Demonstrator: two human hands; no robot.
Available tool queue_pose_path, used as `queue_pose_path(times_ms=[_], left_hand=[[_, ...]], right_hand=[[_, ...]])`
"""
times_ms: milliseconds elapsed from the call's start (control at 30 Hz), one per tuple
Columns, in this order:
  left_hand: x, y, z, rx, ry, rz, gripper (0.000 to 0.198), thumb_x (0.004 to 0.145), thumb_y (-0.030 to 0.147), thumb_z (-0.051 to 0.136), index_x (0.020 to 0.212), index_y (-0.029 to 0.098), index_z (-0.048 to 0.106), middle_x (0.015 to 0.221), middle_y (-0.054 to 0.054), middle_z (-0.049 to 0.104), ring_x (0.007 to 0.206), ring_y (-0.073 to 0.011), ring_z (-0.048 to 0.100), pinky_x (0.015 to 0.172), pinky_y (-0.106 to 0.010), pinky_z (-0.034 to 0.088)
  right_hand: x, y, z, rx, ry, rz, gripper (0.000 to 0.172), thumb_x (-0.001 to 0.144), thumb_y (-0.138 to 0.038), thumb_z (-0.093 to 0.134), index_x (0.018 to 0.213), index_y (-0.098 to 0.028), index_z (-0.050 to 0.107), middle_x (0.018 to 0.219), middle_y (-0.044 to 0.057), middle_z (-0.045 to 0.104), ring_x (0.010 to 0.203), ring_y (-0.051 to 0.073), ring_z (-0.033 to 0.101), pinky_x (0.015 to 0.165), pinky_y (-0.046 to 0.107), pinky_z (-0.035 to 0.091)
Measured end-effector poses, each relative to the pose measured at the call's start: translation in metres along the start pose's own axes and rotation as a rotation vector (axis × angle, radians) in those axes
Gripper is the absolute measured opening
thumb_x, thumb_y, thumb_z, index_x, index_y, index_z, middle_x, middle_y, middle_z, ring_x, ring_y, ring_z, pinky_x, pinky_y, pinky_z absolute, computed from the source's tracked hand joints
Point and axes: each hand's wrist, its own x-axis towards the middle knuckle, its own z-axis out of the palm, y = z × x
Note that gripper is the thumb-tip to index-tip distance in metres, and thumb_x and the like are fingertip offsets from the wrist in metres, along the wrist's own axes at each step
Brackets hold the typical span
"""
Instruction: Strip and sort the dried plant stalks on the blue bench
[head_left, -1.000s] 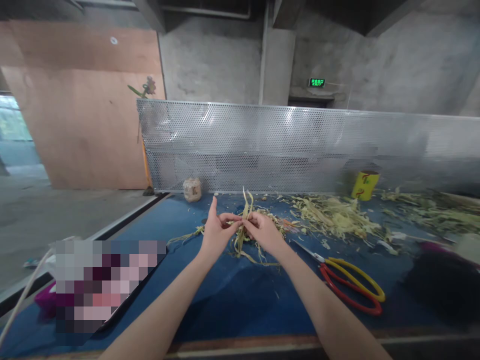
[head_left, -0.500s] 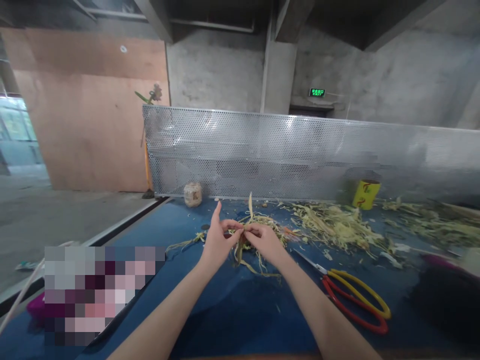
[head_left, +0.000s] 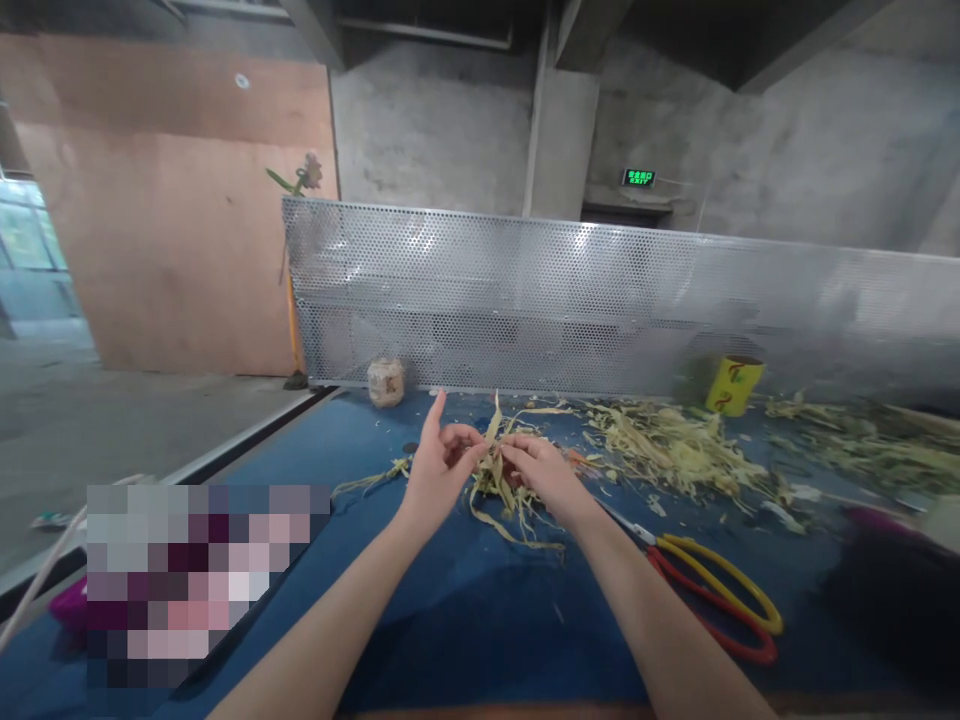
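Left hand: the left hand (head_left: 433,475) pinches a pale strip (head_left: 494,420) between thumb and a bent finger; one other finger points up, clear of the strip.
Right hand: the right hand (head_left: 553,482) has its fingers bent and bunched just beside the same strip; whether they grip anything cannot be told.
Strip: leaf-like and dry in look, it stands roughly upright between the two hands, its tip above the fingertips.
Tangle: a loose tangle of strips (head_left: 517,507) lies under and between the hands, with ends trailing towards the person.
Heap: a larger heap of pale strips (head_left: 675,447) lies to the right of the hands, apart from the tangle.
Scissors: the scissors (head_left: 667,546), one handle yellow and one red, lie beside the right forearm, which hides part of them.
Containers: a yellow can (head_left: 734,387) stands behind the heap; a whitish jar-like object (head_left: 386,383) stands at far left.
Surface: the blue tabletop (head_left: 442,630) carries all of these.
Backing: a perforated metal panel (head_left: 480,290) runs along the far edge.
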Motion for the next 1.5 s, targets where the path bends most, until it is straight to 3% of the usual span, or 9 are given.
queue_pose_path(times_ms=[167, 267, 433, 633, 833, 1033, 1133, 1333, 1500], left_hand=[[0.001, -0.005, -0.002, -0.065, -0.105, -0.113, 0.093, 0.064, 0.015, 0.062, 0.133, 0.018, -0.001, 0.075, 0.0, 0.054, 0.07, -0.0113, 0.051, 0.057, -0.022, 0.041], [0.0, -0.007, -0.002, -0.075, -0.065, -0.114, 0.093, 0.064, 0.016, 0.062, 0.133, 0.019, 0.0, 0.072, 0.001, 0.053, 0.065, -0.0105, 0.051, 0.053, -0.021, 0.04], [0.002, -0.008, -0.003, -0.081, 0.028, -0.113, 0.09, 0.064, 0.018, 0.063, 0.133, 0.017, 0.004, 0.07, 0.002, 0.056, 0.054, -0.0071, 0.048, 0.05, -0.021, 0.038], [0.003, -0.004, -0.001, -0.177, 0.016, -0.191, 0.092, 0.063, 0.02, 0.064, 0.133, 0.015, 0.005, 0.067, 0.003, 0.057, 0.046, -0.0056, 0.047, 0.049, -0.022, 0.04], [0.001, -0.001, -0.001, -0.299, -0.078, -0.21, 0.097, 0.057, 0.011, 0.068, 0.133, 0.019, 0.008, 0.069, 0.003, 0.056, 0.055, -0.0063, 0.049, 0.049, -0.02, 0.039], [-0.002, 0.004, 0.0, -0.435, -0.115, -0.338, 0.09, 0.058, 0.01, 0.069, 0.131, 0.022, 0.017, 0.071, 0.004, 0.054, 0.047, -0.0021, 0.042, 0.043, -0.017, 0.032], [-0.002, 0.005, 0.0, -0.432, -0.138, -0.355, 0.088, 0.062, 0.011, 0.067, 0.131, 0.025, 0.015, 0.072, 0.004, 0.054, 0.041, 0.0, 0.037, 0.039, -0.017, 0.028], [-0.002, 0.003, 0.001, -0.352, -0.121, -0.338, 0.097, 0.058, 0.008, 0.068, 0.133, 0.021, 0.006, 0.079, 0.001, 0.055, 0.058, -0.0071, 0.052, 0.05, -0.021, 0.04], [-0.003, 0.003, 0.001, -0.333, -0.139, -0.343, 0.099, 0.057, 0.007, 0.068, 0.133, 0.019, 0.005, 0.078, 0.0, 0.055, 0.054, -0.006, 0.05, 0.043, -0.019, 0.036]], right_hand=[[0.0, -0.003, 0.003, -0.044, 0.081, -0.004, 0.019, 0.067, -0.034, 0.049, 0.062, -0.017, 0.047, 0.048, -0.006, 0.041, 0.041, 0.006, 0.036, 0.043, 0.02, 0.027], [-0.003, -0.006, 0.004, -0.119, 0.078, -0.057, 0.023, 0.072, -0.039, 0.046, 0.065, -0.017, 0.047, 0.052, -0.005, 0.042, 0.045, 0.008, 0.038, 0.046, 0.021, 0.03], [-0.008, -0.006, 0.006, -0.346, -0.031, -0.259, 0.024, 0.072, -0.035, 0.051, 0.06, -0.017, 0.041, 0.057, -0.005, 0.039, 0.053, 0.008, 0.037, 0.052, 0.021, 0.03], [-0.008, -0.007, 0.004, -0.261, -0.138, -0.235, 0.024, 0.077, -0.035, 0.047, 0.061, -0.017, 0.043, 0.053, -0.005, 0.04, 0.048, 0.007, 0.034, 0.047, 0.02, 0.027], [-0.009, -0.01, -0.001, -0.361, -0.066, -0.304, 0.028, 0.077, -0.033, 0.046, 0.055, -0.016, 0.044, 0.051, -0.004, 0.041, 0.048, 0.008, 0.035, 0.049, 0.02, 0.027], [-0.01, -0.01, 0.001, -0.402, -0.066, -0.369, 0.027, 0.08, -0.034, 0.041, 0.059, -0.018, 0.043, 0.054, -0.004, 0.036, 0.052, 0.009, 0.035, 0.051, 0.021, 0.028], [-0.009, -0.009, 0.002, -0.418, 0.006, -0.4, 0.026, 0.081, -0.034, 0.039, 0.06, -0.018, 0.043, 0.055, -0.004, 0.036, 0.053, 0.01, 0.035, 0.052, 0.021, 0.029], [-0.009, -0.01, -0.001, -0.411, 0.032, -0.385, 0.024, 0.081, -0.032, 0.038, 0.062, -0.018, 0.043, 0.054, -0.004, 0.036, 0.051, 0.01, 0.035, 0.05, 0.021, 0.028], [-0.009, -0.01, 0.0, -0.391, 0.059, -0.39, 0.026, 0.081, -0.033, 0.039, 0.06, -0.018, 0.043, 0.053, -0.004, 0.037, 0.051, 0.01, 0.036, 0.051, 0.021, 0.029]])
